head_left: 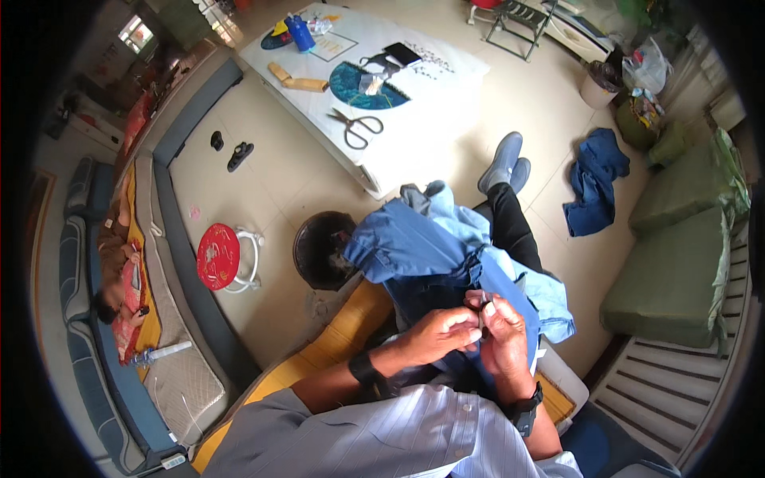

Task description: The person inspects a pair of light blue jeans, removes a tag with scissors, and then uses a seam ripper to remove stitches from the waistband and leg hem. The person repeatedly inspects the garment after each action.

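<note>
Over my lap lies a heap of blue garments, with a mid-blue piece (402, 239) on the left and light-blue denim (546, 299) on the right. My left hand (446, 333) and my right hand (504, 334) meet above this heap, fingertips pinched close together. Something small sits between the fingers of both hands, too small to make out. A strip of blue cloth (506, 287) runs up behind the right hand. Whether the fingers also grip that cloth cannot be seen.
Ahead stands a white table (430, 143) with large black-handled scissors (355, 127) and a blue bottle (300, 33). Left of my knees are a black bin (323, 251) and a red stool (218, 256). Dark-blue trousers (596, 179) lie on the floor. Another person (119, 271) lies on the left sofa.
</note>
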The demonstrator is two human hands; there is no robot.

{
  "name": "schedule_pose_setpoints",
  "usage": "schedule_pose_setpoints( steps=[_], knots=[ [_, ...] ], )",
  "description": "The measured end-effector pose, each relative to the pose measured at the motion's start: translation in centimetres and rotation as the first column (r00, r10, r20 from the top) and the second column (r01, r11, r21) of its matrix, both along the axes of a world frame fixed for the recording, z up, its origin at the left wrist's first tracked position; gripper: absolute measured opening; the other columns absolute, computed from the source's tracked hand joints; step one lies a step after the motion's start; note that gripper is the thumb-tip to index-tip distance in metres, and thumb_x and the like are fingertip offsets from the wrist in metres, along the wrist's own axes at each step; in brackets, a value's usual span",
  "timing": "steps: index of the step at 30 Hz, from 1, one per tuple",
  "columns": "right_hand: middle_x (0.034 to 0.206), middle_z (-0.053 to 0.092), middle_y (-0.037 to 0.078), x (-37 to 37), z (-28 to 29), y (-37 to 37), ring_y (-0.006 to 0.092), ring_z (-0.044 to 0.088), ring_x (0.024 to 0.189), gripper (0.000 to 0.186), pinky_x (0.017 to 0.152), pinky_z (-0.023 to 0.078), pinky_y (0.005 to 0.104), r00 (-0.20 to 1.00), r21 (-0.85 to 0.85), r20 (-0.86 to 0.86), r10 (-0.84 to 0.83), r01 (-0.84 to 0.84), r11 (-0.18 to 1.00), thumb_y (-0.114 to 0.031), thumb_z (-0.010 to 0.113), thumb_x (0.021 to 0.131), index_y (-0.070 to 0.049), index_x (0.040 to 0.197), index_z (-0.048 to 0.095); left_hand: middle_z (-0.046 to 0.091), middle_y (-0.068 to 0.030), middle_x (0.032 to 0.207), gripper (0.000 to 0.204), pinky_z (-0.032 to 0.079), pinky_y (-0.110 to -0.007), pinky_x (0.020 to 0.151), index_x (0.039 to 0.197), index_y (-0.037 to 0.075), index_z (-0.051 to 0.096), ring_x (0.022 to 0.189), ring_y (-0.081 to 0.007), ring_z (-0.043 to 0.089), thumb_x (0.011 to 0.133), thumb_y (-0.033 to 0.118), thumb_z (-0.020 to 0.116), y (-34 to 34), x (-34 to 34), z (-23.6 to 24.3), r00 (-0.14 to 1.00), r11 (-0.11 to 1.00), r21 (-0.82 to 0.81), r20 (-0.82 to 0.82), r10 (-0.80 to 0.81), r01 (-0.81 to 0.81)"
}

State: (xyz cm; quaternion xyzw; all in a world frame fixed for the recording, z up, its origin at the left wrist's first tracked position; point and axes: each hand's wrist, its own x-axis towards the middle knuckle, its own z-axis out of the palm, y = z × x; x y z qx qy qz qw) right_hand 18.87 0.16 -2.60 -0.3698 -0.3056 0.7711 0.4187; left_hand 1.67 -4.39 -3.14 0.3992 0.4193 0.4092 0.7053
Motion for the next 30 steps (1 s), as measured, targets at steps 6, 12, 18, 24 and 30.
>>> schedule_pose_setpoints(
  steps=[6, 12, 18, 24, 30],
  knots=[
    [0.104, 0.075, 0.009, -1.1, 1.1, 1.0, 0.0131, 0.065, 0.077, 0.025, 0.061, 0.053, 0.0277, 0.998, -0.029, -0.048, -0.033, 0.032, 0.999, -0.020, 0.064, 0.107, 0.000, 0.119, 0.073, 0.070, -0.0059, 0.107, 0.022, 0.060, -0.031, 0.084, 0.126, -0.001, 0.061, 0.100, -0.0120, 0.068, 0.109, 0.013, 0.060, 1.4, 0.3, -0.8, 0.998, 0.995, 0.088, 0.011, 0.054, -0.055],
    [0.094, 0.072, 0.005, -2.1, 1.0, 2.4, 0.0115, 0.062, 0.074, 0.025, 0.064, 0.051, 0.0289, 0.999, -0.042, -0.040, 0.019, -0.021, 0.999, -0.018, 0.062, 0.107, -0.001, 0.122, 0.073, 0.069, -0.0054, 0.104, 0.020, 0.060, -0.030, 0.082, 0.126, 0.000, 0.059, 0.094, -0.0125, 0.069, 0.110, 0.011, 0.057, 3.3, -0.5, 0.2, 0.992, 0.991, 0.078, 0.065, 0.104, -0.109],
    [0.110, 0.070, 0.006, -1.3, 1.5, 4.9, 0.0142, 0.065, 0.100, 0.023, 0.089, 0.053, 0.0301, 0.975, 0.285, 0.224, -0.017, -0.049, 0.957, -0.009, 0.062, 0.104, 0.000, 0.123, 0.071, 0.066, -0.0045, 0.095, 0.013, 0.057, -0.026, 0.070, 0.110, 0.002, 0.060, 0.078, -0.0084, 0.065, 0.108, 0.015, 0.058, 6.8, -5.0, 1.5, 0.990, 0.986, 0.131, -0.089, 0.111, -0.099],
    [0.108, 0.073, 0.010, 3.4, 1.3, 6.8, 0.0154, 0.069, 0.092, 0.017, 0.084, 0.057, 0.0307, 0.931, 0.274, 0.284, -0.230, 0.152, 0.950, -0.010, 0.066, 0.101, 0.000, 0.113, 0.072, 0.071, -0.0077, 0.091, 0.010, 0.055, -0.031, 0.084, 0.091, 0.002, 0.064, 0.088, -0.0153, 0.068, 0.100, 0.005, 0.059, 14.7, -15.3, 1.9, 0.887, 0.879, 0.259, -0.132, 0.442, -0.400],
    [0.093, 0.070, 0.005, 5.2, -3.2, 7.4, 0.0131, 0.063, 0.080, 0.010, 0.076, 0.050, 0.0288, 0.890, 0.169, 0.363, -0.274, 0.227, 0.959, -0.010, 0.067, 0.101, -0.001, 0.104, 0.072, 0.071, -0.0069, 0.107, 0.009, 0.052, -0.029, 0.088, 0.101, 0.001, 0.067, 0.096, -0.0133, 0.065, 0.099, 0.004, 0.059, 21.4, -24.7, -7.0, 0.729, 0.824, 0.195, -0.391, 0.562, -0.531]
  ],
)
